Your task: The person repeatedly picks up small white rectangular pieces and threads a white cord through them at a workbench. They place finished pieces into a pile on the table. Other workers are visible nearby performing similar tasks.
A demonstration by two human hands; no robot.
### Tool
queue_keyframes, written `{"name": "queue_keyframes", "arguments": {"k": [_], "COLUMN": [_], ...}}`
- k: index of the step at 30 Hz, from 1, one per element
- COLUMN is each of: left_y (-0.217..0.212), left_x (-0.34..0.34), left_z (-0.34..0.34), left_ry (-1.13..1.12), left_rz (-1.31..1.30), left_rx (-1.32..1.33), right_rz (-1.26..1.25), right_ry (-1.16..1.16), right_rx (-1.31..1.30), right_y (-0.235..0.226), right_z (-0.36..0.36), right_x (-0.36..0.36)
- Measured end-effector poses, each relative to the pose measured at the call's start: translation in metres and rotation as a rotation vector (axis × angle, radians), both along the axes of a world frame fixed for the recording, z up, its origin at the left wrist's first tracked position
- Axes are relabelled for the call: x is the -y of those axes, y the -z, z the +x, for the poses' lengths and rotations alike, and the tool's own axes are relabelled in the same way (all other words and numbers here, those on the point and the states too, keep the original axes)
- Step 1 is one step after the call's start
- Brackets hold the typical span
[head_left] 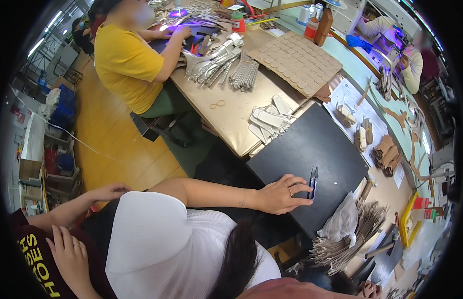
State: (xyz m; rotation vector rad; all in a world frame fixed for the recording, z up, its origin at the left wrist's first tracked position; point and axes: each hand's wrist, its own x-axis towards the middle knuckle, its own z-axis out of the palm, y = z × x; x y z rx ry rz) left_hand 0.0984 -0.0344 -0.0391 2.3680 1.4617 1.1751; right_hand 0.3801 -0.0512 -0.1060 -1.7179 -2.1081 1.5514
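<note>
My left hand (284,195) reaches across the black work board (286,154) from the left. Its thumb and forefinger pinch the lower end of small thread snips (313,182), whose blades point away from me. A ring and a thin bracelet show on this arm. My right forearm (286,290) crosses the bottom edge, and my right hand (372,289) is only partly in view at the lower right. Its fingers are curled; what they hold, if anything, is hidden. Near it lie a hammer (381,250) and a bundle of thin tan strips (336,251).
Beyond the board are pale cut pieces (271,118), silvery braided straps (244,74) and a brown sheet of round pieces (296,62). Tied bundles (386,154) and a yellow tray (409,226) line the right. A yellow-shirted co-worker (127,65) sits across; another person's hand (72,256) is at left.
</note>
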Motion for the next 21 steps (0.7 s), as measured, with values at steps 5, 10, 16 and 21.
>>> {"name": "queue_keyframes", "arguments": {"k": [5,10,16,21], "left_y": [-0.003,-0.005,-0.005,-0.005], "left_x": [-0.004,-0.005,-0.005,-0.005], "left_z": [-0.005,-0.004,-0.004,-0.003], "left_ry": [-0.016,-0.041,-0.044,-0.077], "left_rz": [0.02,0.026,-0.037,-0.063], "left_rx": [0.016,0.016,-0.004,0.008], "right_rz": [0.01,0.028,0.054,0.073], "right_ry": [0.049,0.08,0.117,0.137], "right_rx": [0.022,0.036,0.041,0.047], "right_y": [0.003,0.008,0.013,0.017], "right_z": [0.002,0.005,0.009,0.011], "right_x": [0.005,0.011,0.017,0.021]}}
